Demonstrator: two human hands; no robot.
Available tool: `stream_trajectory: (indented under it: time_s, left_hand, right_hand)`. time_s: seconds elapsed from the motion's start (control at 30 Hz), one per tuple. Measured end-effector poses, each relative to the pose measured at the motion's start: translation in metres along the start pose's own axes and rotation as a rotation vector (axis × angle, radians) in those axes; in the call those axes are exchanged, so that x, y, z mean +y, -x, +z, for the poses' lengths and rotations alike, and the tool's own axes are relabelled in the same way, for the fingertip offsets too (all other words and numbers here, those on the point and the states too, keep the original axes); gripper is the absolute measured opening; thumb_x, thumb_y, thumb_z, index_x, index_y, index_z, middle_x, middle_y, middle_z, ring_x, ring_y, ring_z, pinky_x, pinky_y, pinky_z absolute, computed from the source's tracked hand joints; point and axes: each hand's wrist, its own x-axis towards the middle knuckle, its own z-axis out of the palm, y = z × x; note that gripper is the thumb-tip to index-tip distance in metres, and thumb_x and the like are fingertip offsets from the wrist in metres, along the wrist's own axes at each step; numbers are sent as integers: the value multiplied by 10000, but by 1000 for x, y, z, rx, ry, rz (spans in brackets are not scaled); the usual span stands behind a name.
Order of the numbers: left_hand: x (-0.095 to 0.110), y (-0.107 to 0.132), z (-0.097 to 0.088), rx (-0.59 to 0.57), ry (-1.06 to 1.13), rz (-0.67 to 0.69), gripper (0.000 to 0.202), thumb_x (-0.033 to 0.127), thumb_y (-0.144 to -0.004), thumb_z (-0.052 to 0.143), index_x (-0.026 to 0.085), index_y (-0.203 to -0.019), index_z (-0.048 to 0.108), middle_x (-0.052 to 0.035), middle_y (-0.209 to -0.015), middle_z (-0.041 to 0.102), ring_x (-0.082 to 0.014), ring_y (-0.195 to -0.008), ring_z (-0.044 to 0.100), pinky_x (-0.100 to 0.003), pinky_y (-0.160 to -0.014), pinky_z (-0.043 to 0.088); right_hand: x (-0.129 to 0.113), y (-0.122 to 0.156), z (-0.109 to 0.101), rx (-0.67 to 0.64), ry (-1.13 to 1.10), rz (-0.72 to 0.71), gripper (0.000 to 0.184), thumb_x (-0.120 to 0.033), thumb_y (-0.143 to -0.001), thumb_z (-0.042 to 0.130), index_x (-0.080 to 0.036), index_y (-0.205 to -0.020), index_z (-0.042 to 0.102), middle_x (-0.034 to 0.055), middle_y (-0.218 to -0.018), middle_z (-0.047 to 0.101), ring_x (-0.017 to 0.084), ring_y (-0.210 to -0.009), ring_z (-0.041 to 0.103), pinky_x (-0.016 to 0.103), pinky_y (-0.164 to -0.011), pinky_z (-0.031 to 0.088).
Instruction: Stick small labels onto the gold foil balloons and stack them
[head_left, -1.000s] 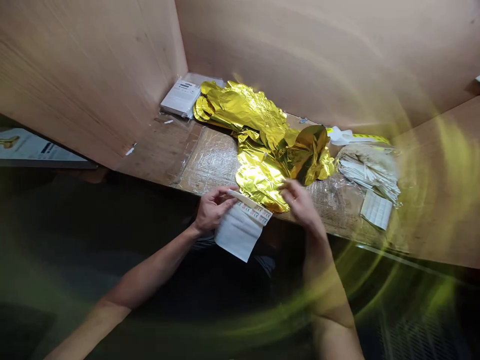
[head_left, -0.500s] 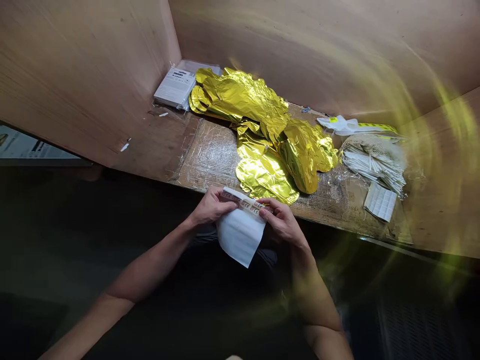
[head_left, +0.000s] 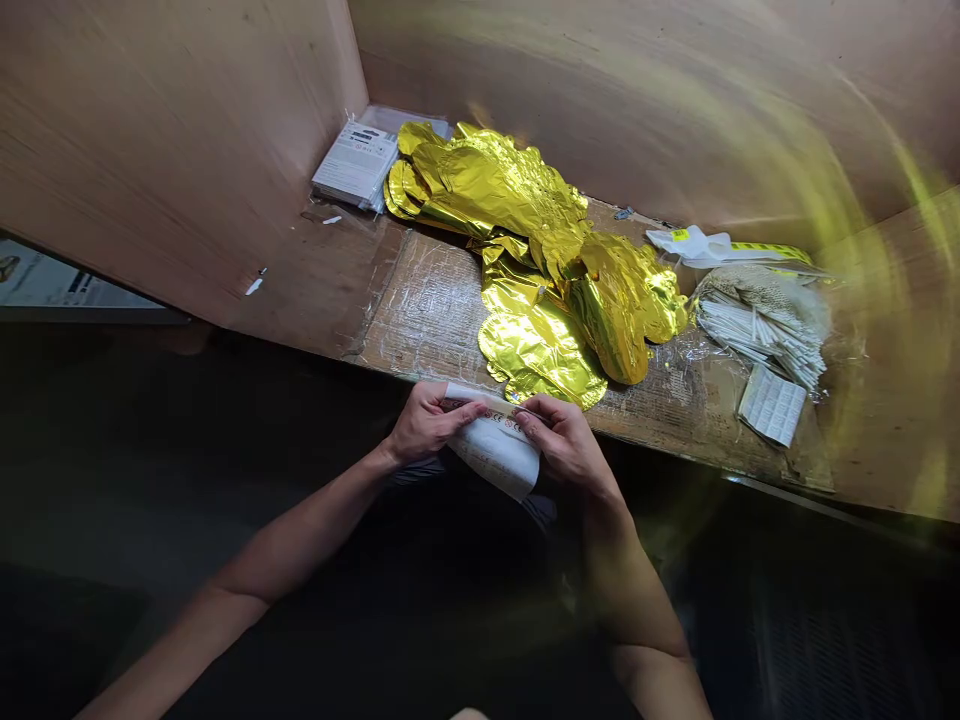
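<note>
Between my two hands, in front of the bench edge, is a white sheet (head_left: 499, 455) with a strip of small CE marks along its upper part; it looks like a sheet of stickers. My left hand (head_left: 427, 425) grips its left end, thumb laid over the marked strip. At the right end my right hand (head_left: 562, 440) pinches it between thumb and fingers. The lower part of the sheet hangs down and curls. Just beyond my hands lies a heap of shiny gold foil balloons (head_left: 540, 350), flat and overlapping.
Wooden panels (head_left: 187, 120) wall the bench at left, back and right. A stack of printed packs (head_left: 356, 165) sits in the left corner. On the right are a bundle of white sticks (head_left: 757, 325), a folded printed paper (head_left: 772, 405) and white-and-yellow wrapping (head_left: 697, 245).
The sheet's hanging part has curled up and shows less of its length. My left thumb has slid right across the marked strip. The view has shifted slightly.
</note>
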Motion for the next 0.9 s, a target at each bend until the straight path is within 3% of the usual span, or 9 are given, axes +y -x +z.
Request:
stream_trajectory:
  time_s: [0.13,0.27,0.37,0.5,0.57,0.67,0.9]
  left_hand:
    - [3,-3,2,-48,76,-54,360,372,-799,903,105,-1036,856,-123,-973,842,-230,-819,794,-271,-742,631]
    - [4,-6,5,-52,100,-66,300,370,-816,886,97,-935,856,-124,-928,840,-226,-780,787,-276,-712,625]
    - [2,-5,6,-36,104,-67,271,343,-819,882,108,-950,856,-113,-937,842,-214,-781,784,-261,-704,611]
    - [0,-6,7,-30,85,-67,246,326,-827,871,112,-947,857,-101,-918,841,-193,-750,772,-244,-686,595]
    - [1,-7,7,-30,72,-61,243,326,-829,866,108,-935,855,-100,-906,839,-193,-745,769,-246,-684,594]
    - [2,-7,7,-21,50,-55,249,338,-824,865,103,-905,851,-99,-876,835,-200,-737,768,-254,-678,597]
    - [0,-3,7,-28,76,-55,299,358,-824,867,120,-1005,861,-124,-1007,844,-261,-893,806,-324,-808,648]
  right_hand:
    - [-2,-2,2,-44,-42,24,342,-502,-1008,635,-190,-877,678,-5,-753,558,129,-675,453,251,-596,374]
    - [-3,-1,5,-17,-14,19,389,-507,-1033,600,-186,-816,639,-21,-693,507,115,-631,413,255,-577,352]
    - [2,0,8,13,20,-6,365,-490,-1043,593,-185,-873,700,-7,-716,583,126,-641,486,260,-593,401]
    - [10,0,12,117,99,-151,253,-389,-1033,637,-217,-1169,764,45,-980,771,182,-834,692,303,-767,547]
    - [12,-1,13,171,179,-265,207,-335,-1028,648,-233,-1159,771,61,-1057,793,202,-921,732,334,-854,576]
    - [11,-1,13,227,287,-381,146,-295,-1021,651,-242,-1081,773,69,-1033,787,209,-933,734,353,-861,589]
    - [5,-1,7,115,222,-199,144,-342,-1029,634,-233,-1015,727,46,-901,722,179,-765,667,322,-700,545]
